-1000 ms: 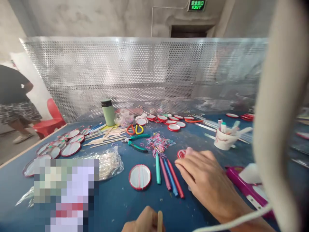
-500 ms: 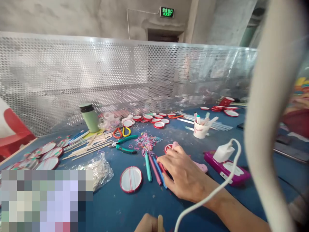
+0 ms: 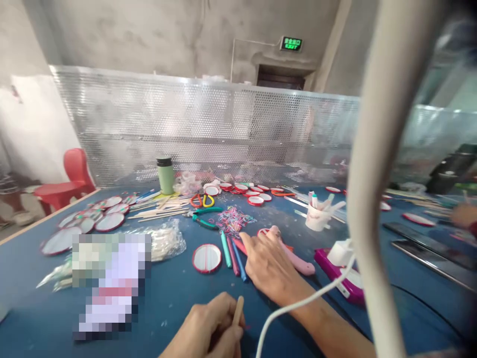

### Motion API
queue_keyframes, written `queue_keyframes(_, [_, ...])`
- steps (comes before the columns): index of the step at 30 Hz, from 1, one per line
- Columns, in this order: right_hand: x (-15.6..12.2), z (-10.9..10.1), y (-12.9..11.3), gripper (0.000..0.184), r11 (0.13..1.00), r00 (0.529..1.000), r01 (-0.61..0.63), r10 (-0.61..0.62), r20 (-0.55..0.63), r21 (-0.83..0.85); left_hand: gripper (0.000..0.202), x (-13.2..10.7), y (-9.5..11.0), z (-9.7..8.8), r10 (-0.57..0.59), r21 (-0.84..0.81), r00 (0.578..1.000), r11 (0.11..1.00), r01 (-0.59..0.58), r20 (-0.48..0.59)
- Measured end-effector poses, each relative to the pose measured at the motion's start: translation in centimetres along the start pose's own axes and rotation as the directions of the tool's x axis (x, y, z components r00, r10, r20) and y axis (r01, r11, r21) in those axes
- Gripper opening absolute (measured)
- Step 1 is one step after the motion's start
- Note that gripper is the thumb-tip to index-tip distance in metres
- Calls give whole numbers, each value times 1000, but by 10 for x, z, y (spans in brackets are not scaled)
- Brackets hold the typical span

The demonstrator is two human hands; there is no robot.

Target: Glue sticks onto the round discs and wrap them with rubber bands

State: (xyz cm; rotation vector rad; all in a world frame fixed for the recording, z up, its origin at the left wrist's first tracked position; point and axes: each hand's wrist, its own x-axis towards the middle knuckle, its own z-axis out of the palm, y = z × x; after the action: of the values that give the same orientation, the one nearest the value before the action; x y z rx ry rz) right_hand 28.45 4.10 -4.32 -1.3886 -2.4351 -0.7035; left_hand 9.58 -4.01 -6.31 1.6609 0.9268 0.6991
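Observation:
My left hand [image 3: 212,323] is closed around a flat wooden craft stick [image 3: 238,311] near the front of the table. Palm down, my right hand [image 3: 270,258] lies over a red pen [image 3: 240,245], its fingers bent and apart. That hand partly covers a pink tool [image 3: 303,264] and a red-rimmed disc [image 3: 263,231]; the thumb's tip is hidden. Left of it lie a teal pen [image 3: 226,250], a purple pen [image 3: 233,258] and a blue pen [image 3: 240,261]. A white disc with a red rim [image 3: 206,258] rests beside them.
Colourful small bands [image 3: 234,219], pliers [image 3: 204,219], wooden sticks [image 3: 160,211] and a green bottle [image 3: 166,178] stand or lie farther back. A cup of pens [image 3: 317,218] and a purple power strip [image 3: 339,283] are right. A white cable [image 3: 298,302] crosses my right forearm. Another person's hand [image 3: 462,218] is far right.
The view has shifted, bringing more of my left hand and the wooden stick into sight. My right hand stays over the pens and pink tool, its fingers slightly more stretched.

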Motion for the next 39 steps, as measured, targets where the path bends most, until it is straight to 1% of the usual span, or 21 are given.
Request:
queue_keyframes(1, [3, 0, 0, 44, 999, 999, -38, 38, -18, 5, 16, 0, 3, 0, -8, -15, 1000, 1000, 8, 8])
queue_keyframes(3, [8, -6, 2, 44, 992, 994, -83, 88, -59, 90, 14, 1, 7, 1, -48, -70, 998, 996, 51, 41])
queue_keyframes(5, [13, -16, 5, 36, 953, 982, -95, 138, -131, 287, 14, 6, 11, 1, -31, -120, 999, 992, 32, 14])
queue_keyframes(6, [16, -23, 6, 30, 897, 973, -95, 176, -152, 431, 14, 9, 14, 1, -12, -158, 1000, 987, 14, 14])
queue_keyframes(7, [18, -31, 7, 23, 808, 964, -83, 213, -157, 583, 14, 13, 16, -1, 1, -209, 1000, 978, 3, 16])
queue_keyframes(8, [21, -39, 9, 19, 694, 961, -68, 239, -140, 717, 15, 17, 19, -3, 15, -242, 1000, 970, -12, 7])
queue_keyframes(10, [26, -53, 10, 19, 416, 953, -88, 300, -46, 905, 18, 26, 23, -12, 40, -291, 999, 956, -37, 4])
queue_keyframes(11, [28, -59, 10, 19, 267, 948, -82, 317, -7, 960, 19, 31, 24, -17, 56, -302, 998, 951, -58, -13])
queue_keyframes(13, [31, -65, 9, 20, -16, 950, -32, 311, 36, 999, 23, 38, 20, -27, 83, -310, 995, 946, -96, -57])
queue_keyframes(15, [31, -65, 7, 20, -255, 965, 7, 257, 60, 967, 27, 42, 11, -34, 84, -346, 993, 932, -108, -85])
queue_keyframes(17, [31, -59, 4, 22, -429, 978, 1, 190, 89, 903, 31, 44, 1, -35, 63, -401, 995, 912, -90, -79])
queue_keyframes(19, [30, -53, 0, 24, -528, 980, -15, 159, 116, 849, 34, 43, -5, -32, 36, -436, 998, 898, -58, -58])
queue_keyframes(21, [29, -47, -4, 23, -558, 980, 1, 164, 110, 830, 34, 41, -7, -26, 23, -443, 998, 895, -49, -64])
queue_keyframes(24, [28, -43, -9, 27, -505, 979, 55, 198, 54, 861, 29, 39, -6, -19, 4, -444, 996, 895, -43, -88])
queue_keyframes(26, [28, -41, -13, 31, -435, 973, 76, 229, 29, 897, 26, 40, -5, -17, -3, -447, 994, 893, -45, -107])
queue_keyframes(30, [28, -32, -21, 23, -259, 931, 60, 362, 40, 964, 24, 46, -4, -20, -14, -477, 996, 879, -28, -84])
queue_keyframes(32, [27, -28, -26, 15, -180, 895, 54, 446, 33, 982, 26, 47, -3, -21, -2, -470, 996, 882, -39, -87])
queue_keyframes(35, [22, -26, -30, 23, -34, 820, 48, 572, -20, 998, 29, 48, -1, -21, 23, -449, 996, 891, -62, -91])
queue_keyframes(36, [20, -27, -31, 23, 9, 805, 41, 593, -39, 999, 29, 48, -2, -21, 30, -445, 995, 893, -67, -90])
queue_keyframes(37, [17, -28, -31, 21, 39, 800, 36, 598, -52, 999, 31, 48, -3, -21, 33, -441, 996, 895, -69, -87])
queue_keyframes(39, [13, -31, -31, 23, 70, 819, 18, 571, -55, 997, 34, 48, -6, -22, 45, -428, 994, 900, -83, -98])
